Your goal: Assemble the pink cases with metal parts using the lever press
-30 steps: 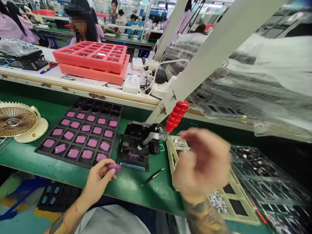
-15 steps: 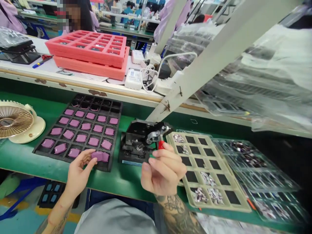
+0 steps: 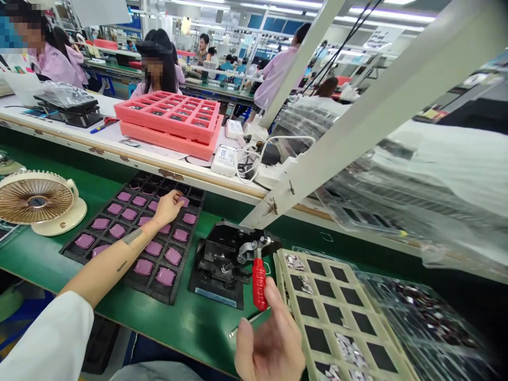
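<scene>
My left hand point(image 3: 170, 207) reaches across a black foam tray point(image 3: 156, 290) to its back right part, its fingers closed on a small purple case-like piece point(image 3: 183, 201). Similar purple pieces fill many of the tray's compartments, one in each; my forearm hides some of them. Beside the tray stands a black toggle clamp fixture point(image 3: 222, 259) with a red handle point(image 3: 259, 286) pointing down. Just below that handle is my right hand point(image 3: 273, 341), palm up, thumb and index finger apart, nothing visible between them. A thin metal tool point(image 3: 248, 324) shows partly behind it.
A beige compartment tray point(image 3: 329, 307) with small shiny parts lies at right, clear plastic trays point(image 3: 424, 312) beyond it. A fan point(image 3: 37, 201) stands at left. The shelf carries pink foam trays point(image 3: 170, 140); a white slanted post point(image 3: 317, 143) rises behind the fixture.
My left hand has moved from the tray's front right to its back right. My right hand has come down off the red handle, which now shows fully. The view has tilted up.
</scene>
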`<control>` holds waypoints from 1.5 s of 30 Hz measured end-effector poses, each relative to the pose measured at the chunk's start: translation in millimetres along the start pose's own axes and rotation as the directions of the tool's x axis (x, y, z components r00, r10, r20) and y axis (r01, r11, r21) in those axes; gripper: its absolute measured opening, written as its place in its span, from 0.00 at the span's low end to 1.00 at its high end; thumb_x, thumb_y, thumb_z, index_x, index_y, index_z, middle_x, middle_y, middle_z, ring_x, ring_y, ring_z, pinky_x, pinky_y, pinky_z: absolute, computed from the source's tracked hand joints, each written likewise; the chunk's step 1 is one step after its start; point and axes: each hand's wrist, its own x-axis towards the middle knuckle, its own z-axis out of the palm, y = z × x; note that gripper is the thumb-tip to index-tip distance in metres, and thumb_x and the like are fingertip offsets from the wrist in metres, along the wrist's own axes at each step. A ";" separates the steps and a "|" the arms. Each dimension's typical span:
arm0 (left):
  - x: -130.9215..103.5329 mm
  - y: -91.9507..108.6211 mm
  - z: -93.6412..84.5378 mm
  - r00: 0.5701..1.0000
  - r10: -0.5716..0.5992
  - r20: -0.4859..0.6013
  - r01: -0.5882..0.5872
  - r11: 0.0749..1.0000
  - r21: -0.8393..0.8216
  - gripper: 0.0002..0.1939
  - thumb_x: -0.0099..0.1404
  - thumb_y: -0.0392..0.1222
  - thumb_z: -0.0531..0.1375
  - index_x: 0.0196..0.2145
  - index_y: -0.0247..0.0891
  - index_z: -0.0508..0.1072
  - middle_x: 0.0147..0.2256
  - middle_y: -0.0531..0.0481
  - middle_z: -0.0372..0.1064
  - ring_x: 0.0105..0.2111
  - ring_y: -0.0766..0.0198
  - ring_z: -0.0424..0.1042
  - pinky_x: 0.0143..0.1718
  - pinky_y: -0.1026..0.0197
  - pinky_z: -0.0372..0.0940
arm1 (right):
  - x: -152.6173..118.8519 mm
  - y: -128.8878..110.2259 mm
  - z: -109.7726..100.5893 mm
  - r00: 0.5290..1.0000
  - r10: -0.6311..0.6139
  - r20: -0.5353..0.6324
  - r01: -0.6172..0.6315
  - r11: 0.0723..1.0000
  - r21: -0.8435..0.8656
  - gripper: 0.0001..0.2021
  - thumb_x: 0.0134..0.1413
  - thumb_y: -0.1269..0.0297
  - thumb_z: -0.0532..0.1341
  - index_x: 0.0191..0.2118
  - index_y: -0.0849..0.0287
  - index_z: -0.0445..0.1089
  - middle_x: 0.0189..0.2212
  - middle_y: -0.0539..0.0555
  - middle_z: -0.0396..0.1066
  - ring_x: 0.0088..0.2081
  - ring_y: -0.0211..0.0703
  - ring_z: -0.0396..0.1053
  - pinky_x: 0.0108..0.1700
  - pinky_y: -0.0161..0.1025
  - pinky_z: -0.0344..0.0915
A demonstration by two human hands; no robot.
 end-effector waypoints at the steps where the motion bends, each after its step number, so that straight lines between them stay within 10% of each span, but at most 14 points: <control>1: 8.8 -1.3 4.0 1.000 -0.013 0.012 0.012 0.999 0.042 0.17 0.79 0.48 0.67 0.58 0.36 0.78 0.51 0.43 0.79 0.47 0.55 0.81 0.52 0.47 0.79 | -12.6 5.2 -10.1 1.000 0.019 -0.021 -0.019 0.999 -0.035 0.40 0.62 0.79 0.65 0.77 0.49 0.63 0.64 0.66 0.74 0.62 0.66 0.79 0.56 0.66 0.84; 9: 24.7 11.4 32.7 0.991 0.067 0.117 -0.102 0.942 0.319 0.21 0.78 0.49 0.69 0.63 0.38 0.77 0.63 0.39 0.74 0.60 0.46 0.77 0.62 0.37 0.75 | -86.2 69.1 -58.3 0.855 0.394 0.338 -0.134 0.797 -0.589 0.21 0.81 0.50 0.55 0.65 0.54 0.75 0.42 0.57 0.82 0.35 0.50 0.84 0.31 0.40 0.78; 15: 40.5 -3.2 -11.5 0.989 0.081 0.123 -0.128 0.889 0.440 0.23 0.77 0.49 0.69 0.64 0.37 0.76 0.66 0.37 0.72 0.63 0.44 0.75 0.64 0.36 0.74 | -106.6 87.0 -53.6 0.757 0.505 0.415 -0.040 0.670 -0.742 0.23 0.81 0.46 0.52 0.53 0.56 0.78 0.41 0.59 0.83 0.32 0.52 0.83 0.29 0.43 0.71; 27: 39.2 -17.5 -58.4 0.996 -0.088 0.026 0.082 0.982 0.168 0.20 0.78 0.50 0.68 0.61 0.38 0.77 0.59 0.40 0.76 0.55 0.50 0.80 0.56 0.43 0.79 | -113.9 78.7 -71.3 0.883 0.280 0.376 -0.090 0.888 -0.451 0.13 0.77 0.60 0.58 0.59 0.54 0.75 0.42 0.57 0.78 0.40 0.52 0.82 0.41 0.45 0.82; 31: -17.4 -9.1 -63.2 0.993 -0.109 -0.039 0.105 0.989 -0.103 0.21 0.83 0.54 0.60 0.57 0.32 0.77 0.49 0.39 0.82 0.42 0.54 0.85 0.45 0.50 0.79 | -95.0 59.0 -75.8 0.939 0.214 0.268 -0.108 0.926 -0.360 0.10 0.77 0.65 0.61 0.54 0.55 0.79 0.41 0.56 0.80 0.39 0.47 0.83 0.41 0.39 0.81; 35: -126.0 7.5 -51.6 0.997 -0.078 0.006 0.076 0.943 -0.324 0.33 0.79 0.63 0.57 0.65 0.31 0.72 0.43 0.38 0.85 0.31 0.54 0.85 0.32 0.56 0.76 | -65.7 31.7 -63.0 0.938 0.259 0.230 -0.227 0.961 -0.157 0.10 0.72 0.70 0.66 0.53 0.54 0.82 0.42 0.56 0.82 0.40 0.45 0.84 0.42 0.37 0.82; 39: -225.3 35.6 -31.9 0.981 -0.161 0.105 0.190 0.722 -0.665 0.31 0.73 0.59 0.69 0.63 0.34 0.77 0.42 0.37 0.87 0.28 0.58 0.84 0.29 0.60 0.73 | -42.0 5.2 -29.3 0.933 0.297 0.202 -0.314 0.947 0.061 0.15 0.67 0.76 0.68 0.54 0.53 0.83 0.45 0.57 0.84 0.44 0.48 0.85 0.45 0.42 0.84; 45: -276.3 61.8 -16.9 0.945 -0.211 0.250 0.327 0.583 -0.744 0.31 0.70 0.53 0.74 0.64 0.36 0.78 0.47 0.36 0.87 0.34 0.55 0.87 0.33 0.61 0.76 | -32.6 -24.0 27.3 0.921 0.289 0.263 -0.364 0.877 0.312 0.18 0.64 0.80 0.68 0.53 0.52 0.83 0.45 0.57 0.85 0.44 0.48 0.85 0.47 0.48 0.85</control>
